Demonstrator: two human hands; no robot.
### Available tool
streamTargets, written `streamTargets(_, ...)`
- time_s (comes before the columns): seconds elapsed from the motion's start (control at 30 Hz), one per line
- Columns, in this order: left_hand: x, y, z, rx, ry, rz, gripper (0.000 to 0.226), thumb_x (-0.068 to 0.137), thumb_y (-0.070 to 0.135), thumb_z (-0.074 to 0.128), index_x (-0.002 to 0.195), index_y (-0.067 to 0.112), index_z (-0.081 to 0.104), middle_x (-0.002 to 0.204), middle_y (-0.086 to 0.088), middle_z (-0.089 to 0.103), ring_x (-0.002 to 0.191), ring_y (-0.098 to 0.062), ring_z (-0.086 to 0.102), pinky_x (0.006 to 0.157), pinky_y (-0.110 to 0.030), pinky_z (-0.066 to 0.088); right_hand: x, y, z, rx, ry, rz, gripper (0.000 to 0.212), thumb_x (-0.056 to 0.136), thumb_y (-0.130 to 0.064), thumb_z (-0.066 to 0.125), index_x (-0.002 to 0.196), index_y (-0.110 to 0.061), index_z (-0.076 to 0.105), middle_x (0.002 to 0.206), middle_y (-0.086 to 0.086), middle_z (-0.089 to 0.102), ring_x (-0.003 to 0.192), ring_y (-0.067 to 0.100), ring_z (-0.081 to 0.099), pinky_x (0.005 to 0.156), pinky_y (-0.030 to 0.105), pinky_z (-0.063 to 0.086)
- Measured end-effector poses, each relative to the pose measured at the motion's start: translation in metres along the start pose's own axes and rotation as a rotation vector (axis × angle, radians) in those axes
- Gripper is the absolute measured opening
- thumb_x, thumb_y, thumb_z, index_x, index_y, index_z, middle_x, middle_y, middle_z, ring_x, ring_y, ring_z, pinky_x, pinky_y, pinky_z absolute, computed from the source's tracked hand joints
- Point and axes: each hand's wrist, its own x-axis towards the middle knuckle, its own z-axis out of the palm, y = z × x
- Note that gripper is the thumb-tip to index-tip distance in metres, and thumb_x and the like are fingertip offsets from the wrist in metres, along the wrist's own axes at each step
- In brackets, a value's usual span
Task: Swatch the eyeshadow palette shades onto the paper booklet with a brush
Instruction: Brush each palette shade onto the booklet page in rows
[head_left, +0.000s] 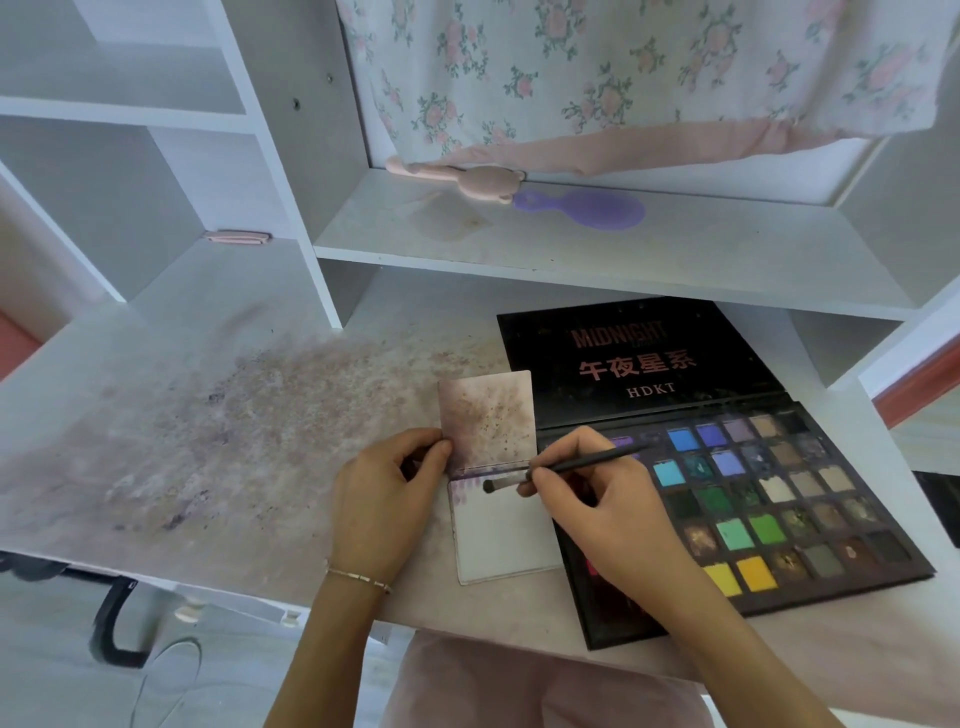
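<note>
The paper booklet (498, 499) is laid open on the desk (218, 415), touching the near-left edge of the eyeshadow palette (769, 499); its upper leaf is raised upright at 12 o'clock from the lower page and is heavily stained with powder; the lower page carries a short purple mark at its top-left corner and is otherwise bare.

The left hand (387, 499) is closed narrowly, thumb and fingers pinched on the left edge of the raised leaf; the right hand (587, 493) is closed round the brush (566, 465) in a pen grip, the tip being held at the top of the lower page, just at 3 o'clock from the purple mark; contact with the paper cannot be confirmed, as the bristles are small and dark.

Handling is judged as follows: the booklet is light and thin, and is expected to slide or curl under a stroke; it should be steadied at an edge or the fold, not on the swatch area; the brush is light and stiff in the handle, soft at the tip, and is best taken near the ferrule for control; the pressed powders are fragile and shed dust, as the stained desk suggests.

The palette's near-left pans are hidden beneath the right hand and wrist; the pan lately loaded cannot be identified; the lid lettering is partly faint.
</note>
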Motion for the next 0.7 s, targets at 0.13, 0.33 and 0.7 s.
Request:
streamTargets(0.13, 0.0001, -0.0006, 0.0005, -0.027, -0.005, 0.003, 0.014, 0.080, 0.019, 0.066, 0.077, 0.032, 0.069, 0.062, 0.038, 0.057, 0.071, 0.000, 0.060, 0.063, -0.016, 0.045, 0.0046, 0.0018, 0.0073, -0.055, -0.020, 0.003, 0.014, 0.083, -0.017, 0.059, 0.078, -0.029, 0.057, 0.078, -0.012, 0.070, 0.077, 0.004, 0.065, 0.067, 0.018, 0.052)
streamTargets(0.33, 0.0006, -0.0014, 0.0008, -0.014, 0.007, 0.010, 0.009, 0.080, 0.020, 0.066, 0.081, 0.026, 0.073, 0.061, 0.040, 0.054, 0.074, 0.003, 0.060, 0.062, -0.009, 0.042, 0.0044, 0.0046, 0.0088, -0.116, -0.025, 0.000, 0.011, 0.083, -0.020, 0.060, 0.078, -0.029, 0.058, 0.077, -0.009, 0.069, 0.075, 0.007, 0.063, 0.068, 0.026, 0.052)
streamTargets(0.7, 0.0004, 0.0002, 0.0015, 0.002, 0.021, 0.019, 0.008, 0.080, 0.018, 0.067, 0.083, 0.022, 0.073, 0.066, 0.032, 0.054, 0.066, -0.001, 0.058, 0.064, -0.021, 0.047, 0.0052, 0.0049, 0.0103, -0.149, -0.053, 0.008, 0.010, 0.082, -0.020, 0.060, 0.078, -0.028, 0.056, 0.077, -0.004, 0.069, 0.079, 0.005, 0.064, 0.072, 0.023, 0.053)
